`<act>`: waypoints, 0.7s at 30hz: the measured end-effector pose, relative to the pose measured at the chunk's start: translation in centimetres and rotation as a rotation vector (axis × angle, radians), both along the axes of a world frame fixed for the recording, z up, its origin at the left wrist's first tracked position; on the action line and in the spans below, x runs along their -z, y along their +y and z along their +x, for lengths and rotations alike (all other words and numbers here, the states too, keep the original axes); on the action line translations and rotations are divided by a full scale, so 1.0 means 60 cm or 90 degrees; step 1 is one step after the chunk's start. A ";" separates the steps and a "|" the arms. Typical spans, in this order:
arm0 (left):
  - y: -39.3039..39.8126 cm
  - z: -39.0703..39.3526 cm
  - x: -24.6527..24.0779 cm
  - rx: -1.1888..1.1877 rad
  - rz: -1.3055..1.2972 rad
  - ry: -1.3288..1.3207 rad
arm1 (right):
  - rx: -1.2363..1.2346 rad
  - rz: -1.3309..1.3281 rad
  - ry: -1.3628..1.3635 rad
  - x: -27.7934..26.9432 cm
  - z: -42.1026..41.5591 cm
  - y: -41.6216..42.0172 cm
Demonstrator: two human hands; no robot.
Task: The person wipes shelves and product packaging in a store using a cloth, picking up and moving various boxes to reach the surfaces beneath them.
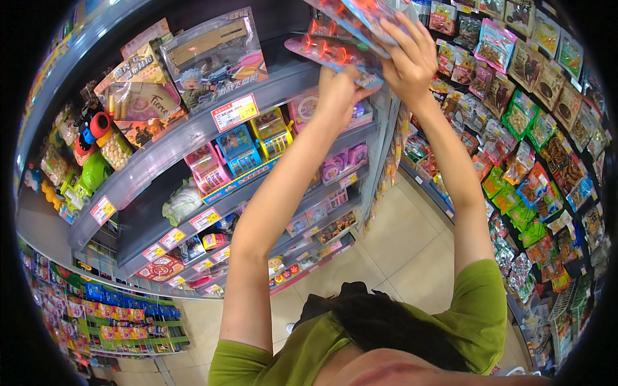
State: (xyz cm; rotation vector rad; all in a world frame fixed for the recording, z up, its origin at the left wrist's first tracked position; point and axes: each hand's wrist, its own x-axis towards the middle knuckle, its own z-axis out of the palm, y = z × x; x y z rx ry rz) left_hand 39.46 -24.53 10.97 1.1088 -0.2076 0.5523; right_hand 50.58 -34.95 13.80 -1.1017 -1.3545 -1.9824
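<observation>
Both arms reach up to the end of a shop shelf near the top of the view. Pinched at its lower edge, a carded toy pack (333,52) with orange parts under clear plastic is in my left hand (339,94). Over the upper carded packs (359,21), which overlap it, the fingers of my right hand (413,55) are spread across the right end and grip them. My fingers and the frame's top edge hide part of these packs. Beside them on the shelf stands a boxed toy gun set (215,53).
Left of the boxes are toy-topped candy jars (116,149). Lower shelves carry pink, blue and yellow toy machines (239,149) and a cabbage-shaped toy (182,201). A rack of bagged snacks (521,116) rises on the right. Tiled floor (386,241) lies between.
</observation>
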 end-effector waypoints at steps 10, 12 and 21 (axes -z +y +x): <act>-0.053 -0.164 0.140 0.331 -0.269 -0.130 | 0.097 -0.291 0.042 0.147 -0.191 -0.200; -0.087 -0.169 0.182 0.307 -0.281 -0.142 | 0.116 -0.397 0.039 0.169 -0.222 -0.241; -0.121 -0.329 0.366 0.091 -0.488 0.045 | -0.165 -0.761 -0.086 0.225 -0.269 -0.200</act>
